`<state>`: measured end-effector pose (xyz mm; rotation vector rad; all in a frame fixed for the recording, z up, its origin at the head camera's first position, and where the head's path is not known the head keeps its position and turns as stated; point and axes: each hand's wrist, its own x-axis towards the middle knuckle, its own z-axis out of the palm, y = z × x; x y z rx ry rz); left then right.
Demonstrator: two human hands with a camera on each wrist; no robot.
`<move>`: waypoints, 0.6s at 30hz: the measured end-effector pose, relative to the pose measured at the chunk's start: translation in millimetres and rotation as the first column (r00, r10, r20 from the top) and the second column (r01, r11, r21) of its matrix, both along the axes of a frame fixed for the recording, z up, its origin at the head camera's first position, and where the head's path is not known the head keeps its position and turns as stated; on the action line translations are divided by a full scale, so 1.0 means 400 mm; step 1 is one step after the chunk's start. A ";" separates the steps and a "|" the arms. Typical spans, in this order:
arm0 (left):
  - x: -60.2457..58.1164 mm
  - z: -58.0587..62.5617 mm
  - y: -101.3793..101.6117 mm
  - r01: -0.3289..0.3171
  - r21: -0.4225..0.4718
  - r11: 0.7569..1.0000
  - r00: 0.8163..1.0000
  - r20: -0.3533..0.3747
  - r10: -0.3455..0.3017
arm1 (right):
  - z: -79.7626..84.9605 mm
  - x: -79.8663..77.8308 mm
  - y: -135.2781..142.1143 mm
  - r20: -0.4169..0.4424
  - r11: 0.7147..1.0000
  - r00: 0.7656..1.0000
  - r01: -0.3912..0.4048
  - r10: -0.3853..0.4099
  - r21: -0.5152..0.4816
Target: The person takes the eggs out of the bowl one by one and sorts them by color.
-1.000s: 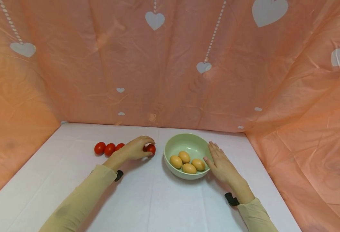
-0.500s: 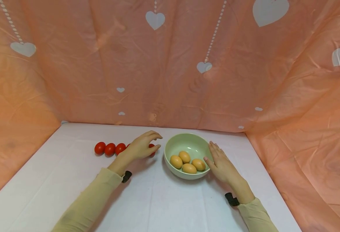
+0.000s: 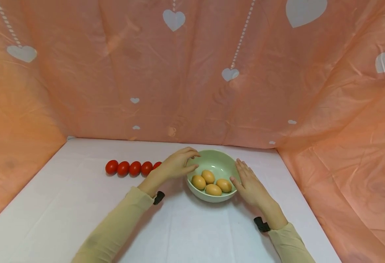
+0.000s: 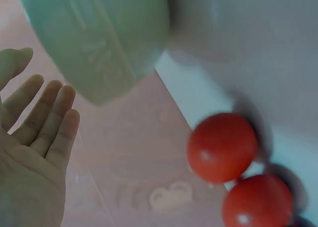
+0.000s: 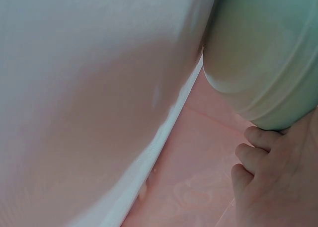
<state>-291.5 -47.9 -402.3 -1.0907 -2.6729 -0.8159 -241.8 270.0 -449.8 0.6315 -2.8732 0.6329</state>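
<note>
My left hand [image 3: 174,164] hovers over the left rim of a light green bowl [image 3: 223,160], fingers spread and palm bare in the left wrist view. Its fingertips overlap the bowl's rim in the head view. Several brown eggs [image 3: 213,189] lie in the bowl. My right hand [image 3: 252,188] rests against the bowl's right side, fingers extended along the outside and the thumb at the rim. In the right wrist view its fingers [image 5: 253,160] lie beside the bowl's wall [image 5: 263,53]. A row of red tomatoes [image 3: 134,168] lies left of the bowl, its right end hidden behind my left hand.
White cloth covers the table [image 3: 199,233]. An orange curtain [image 3: 186,109] with pale hearts stands along the table's back edge and both sides. Two tomatoes [image 4: 222,147] show close by in the left wrist view.
My left hand has come away from around the rightmost tomato and moved right to the bowl's left rim. That tomato stayed in the row. My right hand has kept its place on the bowl.
</note>
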 end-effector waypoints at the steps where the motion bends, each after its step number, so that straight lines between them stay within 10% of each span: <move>1: -0.001 0.001 0.010 0.011 -0.006 1.000 1.000 0.005 -0.011 | 0.001 -0.001 0.000 0.002 1.000 1.000 -0.001 0.001 -0.002; 18: -0.030 -0.034 0.130 0.058 -0.266 0.962 0.994 0.109 -0.030 | 0.003 -0.003 0.001 -0.007 1.000 1.000 0.007 -0.007 0.009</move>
